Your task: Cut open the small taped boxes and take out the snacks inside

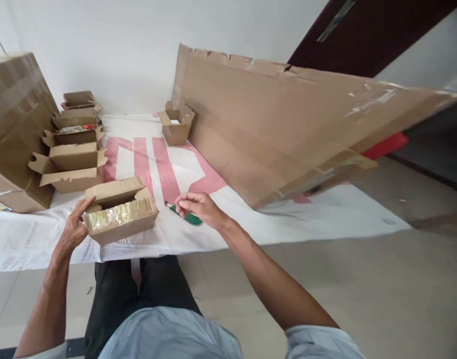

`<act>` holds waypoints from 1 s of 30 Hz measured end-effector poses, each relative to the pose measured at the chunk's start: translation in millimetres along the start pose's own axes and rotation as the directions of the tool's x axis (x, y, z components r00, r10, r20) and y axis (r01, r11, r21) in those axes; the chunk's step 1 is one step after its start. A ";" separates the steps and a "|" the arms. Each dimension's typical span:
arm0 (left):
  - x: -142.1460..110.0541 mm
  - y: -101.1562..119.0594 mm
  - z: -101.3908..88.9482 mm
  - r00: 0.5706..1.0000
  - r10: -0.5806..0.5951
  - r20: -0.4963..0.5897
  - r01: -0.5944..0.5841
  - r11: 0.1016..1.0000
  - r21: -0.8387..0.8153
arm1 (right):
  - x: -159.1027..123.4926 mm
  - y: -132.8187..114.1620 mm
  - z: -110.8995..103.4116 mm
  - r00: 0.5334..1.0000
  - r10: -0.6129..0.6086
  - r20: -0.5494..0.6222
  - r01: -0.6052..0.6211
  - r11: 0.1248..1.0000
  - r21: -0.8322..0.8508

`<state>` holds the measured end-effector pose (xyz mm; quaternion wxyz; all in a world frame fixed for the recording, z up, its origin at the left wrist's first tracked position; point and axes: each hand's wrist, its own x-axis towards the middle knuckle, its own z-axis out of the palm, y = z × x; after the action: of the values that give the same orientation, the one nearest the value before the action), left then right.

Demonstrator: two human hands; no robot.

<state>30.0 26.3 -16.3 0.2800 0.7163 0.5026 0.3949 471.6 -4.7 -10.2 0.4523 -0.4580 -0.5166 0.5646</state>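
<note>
My left hand (pixel 74 227) grips the left end of a small open cardboard box (pixel 125 227), its thumb by the upper rim. Shiny clear tape covers the near flap of this box, which stands tilted near the table's front edge. To its right, my right hand (pixel 198 205) is closed, with fingertips and thumb drawn together. Right under those fingers is a slim green tool (pixel 193 219) with a pale tip, partly covered by the hand. Whether the fingers grip this tool or only hover over it is unclear.
Several open small boxes (pixel 73 162) line the left side beside a large carton (pixel 19 129). Another small open box (pixel 176 129) stands at the back. A big cardboard sheet or carton side (pixel 273 124) slants across the right. White cloth with pink print (pixel 213 234) covers the table.
</note>
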 end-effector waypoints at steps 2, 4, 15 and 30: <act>2.7 0.5 0.4 1.000 0.016 -0.010 -0.016 1.000 0.009 | -49.0 3.5 -24.8 0.985 0.128 0.111 -0.110 0.981 -0.158; 4.7 2.4 0.6 1.000 0.026 -0.006 -0.026 1.000 0.013 | -91.7 12.9 -46.4 0.929 0.317 0.189 -0.264 0.928 -0.262; 11.1 8.8 0.0 1.000 -0.001 -0.030 0.003 0.997 0.077 | -166.6 98.2 -82.4 0.913 0.363 -0.187 -0.407 0.842 -0.353; 17.2 23.4 3.2 0.994 -0.065 -0.088 0.080 0.982 0.172 | -170.3 101.6 -93.4 0.908 0.324 -0.265 -0.236 0.919 0.315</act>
<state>47.5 34.6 5.6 0.2093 0.7026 0.5722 0.3676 588.9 -162.3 -107.5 0.5008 -0.5439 -0.2830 0.6109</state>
